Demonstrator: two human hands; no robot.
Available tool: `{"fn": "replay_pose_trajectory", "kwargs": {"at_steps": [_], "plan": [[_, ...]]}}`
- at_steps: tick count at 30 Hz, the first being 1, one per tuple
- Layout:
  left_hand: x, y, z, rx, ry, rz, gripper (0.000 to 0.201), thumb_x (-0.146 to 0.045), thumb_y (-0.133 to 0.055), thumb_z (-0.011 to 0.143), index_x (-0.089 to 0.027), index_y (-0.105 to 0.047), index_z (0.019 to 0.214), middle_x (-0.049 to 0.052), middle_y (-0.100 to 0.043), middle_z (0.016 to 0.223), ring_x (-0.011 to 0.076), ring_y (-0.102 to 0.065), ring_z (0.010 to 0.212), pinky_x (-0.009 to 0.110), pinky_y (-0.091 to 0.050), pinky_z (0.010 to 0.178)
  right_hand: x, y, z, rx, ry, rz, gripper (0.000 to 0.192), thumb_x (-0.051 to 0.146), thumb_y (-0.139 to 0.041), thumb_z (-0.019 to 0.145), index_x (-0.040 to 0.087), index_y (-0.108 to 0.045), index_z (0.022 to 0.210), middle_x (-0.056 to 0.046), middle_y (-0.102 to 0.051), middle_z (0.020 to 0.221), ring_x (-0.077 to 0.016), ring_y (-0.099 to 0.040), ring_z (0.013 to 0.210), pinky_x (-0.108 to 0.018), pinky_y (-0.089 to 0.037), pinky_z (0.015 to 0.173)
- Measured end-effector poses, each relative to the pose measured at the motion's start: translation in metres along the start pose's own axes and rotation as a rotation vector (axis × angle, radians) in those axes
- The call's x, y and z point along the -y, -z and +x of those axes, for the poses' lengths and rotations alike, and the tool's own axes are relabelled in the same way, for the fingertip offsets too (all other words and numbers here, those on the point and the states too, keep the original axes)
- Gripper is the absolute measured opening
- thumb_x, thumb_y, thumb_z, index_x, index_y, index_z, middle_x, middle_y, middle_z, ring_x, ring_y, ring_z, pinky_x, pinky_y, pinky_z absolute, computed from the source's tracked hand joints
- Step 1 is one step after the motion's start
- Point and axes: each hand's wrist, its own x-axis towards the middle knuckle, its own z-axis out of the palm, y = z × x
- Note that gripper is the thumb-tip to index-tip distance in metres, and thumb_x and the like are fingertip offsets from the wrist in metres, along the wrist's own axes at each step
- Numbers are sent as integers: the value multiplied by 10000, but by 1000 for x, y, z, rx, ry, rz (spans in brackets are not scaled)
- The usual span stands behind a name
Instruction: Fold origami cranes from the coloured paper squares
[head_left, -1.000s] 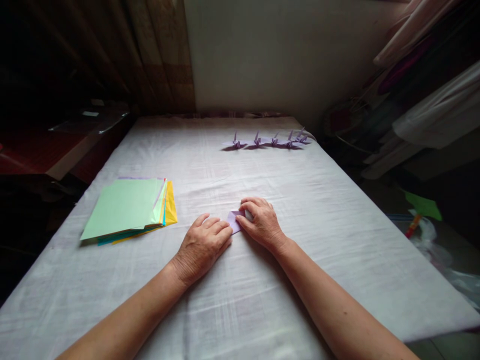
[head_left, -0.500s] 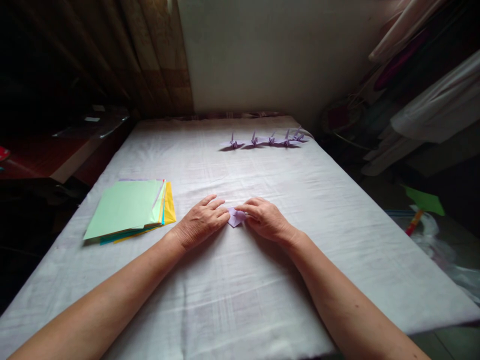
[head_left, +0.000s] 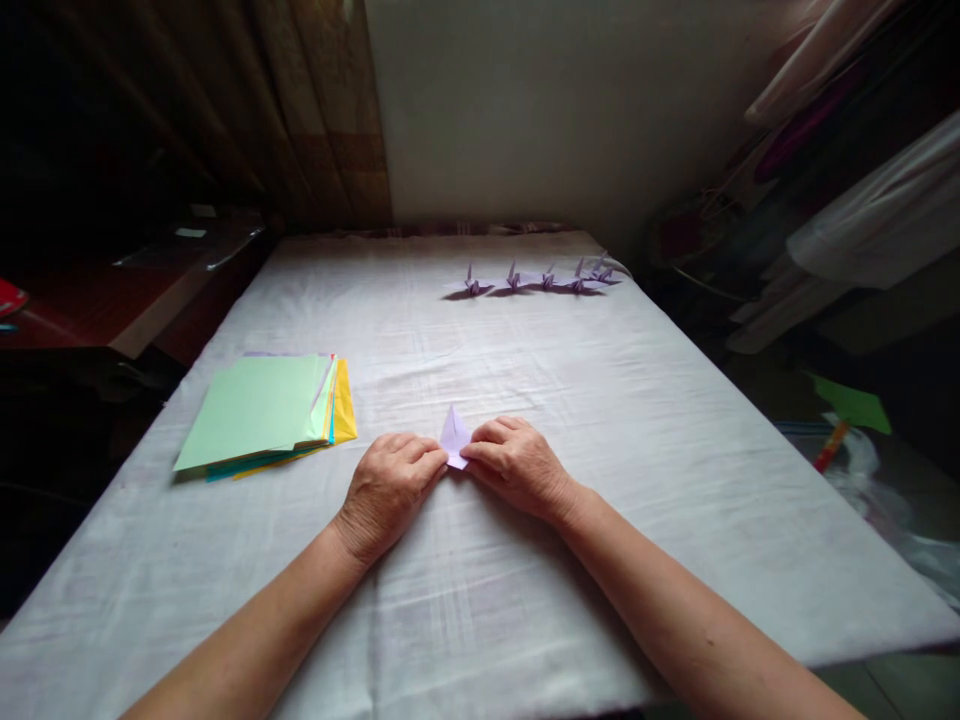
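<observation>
Between my two hands is a small folded piece of purple origami paper (head_left: 454, 436), its pointed tip facing away from me. My left hand (head_left: 394, 488) pinches its lower left edge with thumb and fingers closed. On the opposite side, my right hand (head_left: 517, 462) grips the lower right edge, fingers curled together. Both hands rest low over the cloth, and the fingers hide part of the paper's sides.
A white cloth covers the table (head_left: 465, 620). Left of my hands lies a stack of coloured paper (head_left: 251, 415), pale green on top. Several purple paper cranes (head_left: 512, 280) stand in a row at the back right. Hanging clothes (head_left: 877, 215) are beyond the right edge.
The purple paper now shows a tall point facing away, where it looked short and wide before. Both hands have come slightly nearer to me, and the left fingers have curled in.
</observation>
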Motion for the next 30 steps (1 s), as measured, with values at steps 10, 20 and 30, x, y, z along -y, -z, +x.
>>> {"fn": "replay_pose_trajectory", "kwargs": {"at_steps": [10,20,30], "plan": [[2,-4,4,25,192,-131,120,-272,-578,923,-216,-670,871,39,-682,943,211,-582,894,361,-451,817,4,-2,-3,-85,-248,87,159,315,-589,913,229,-704,842,-38,-685,888,-187,-606,841,-339,-420,820],[0,-4,16,160,345,-178,148,-291,-584,899,-204,-625,786,47,-653,967,235,-555,933,390,-411,843,20,-5,5,-83,-457,24,119,248,-615,859,211,-626,746,-33,-648,839,-200,-572,858,-337,-347,792],[-4,-5,19,153,363,-100,124,-261,-600,875,-206,-567,769,49,-637,946,245,-533,911,383,-396,812,19,-5,6,-48,-473,0,69,252,-618,869,217,-631,811,-27,-644,862,-200,-567,857,-332,-326,773]]}}
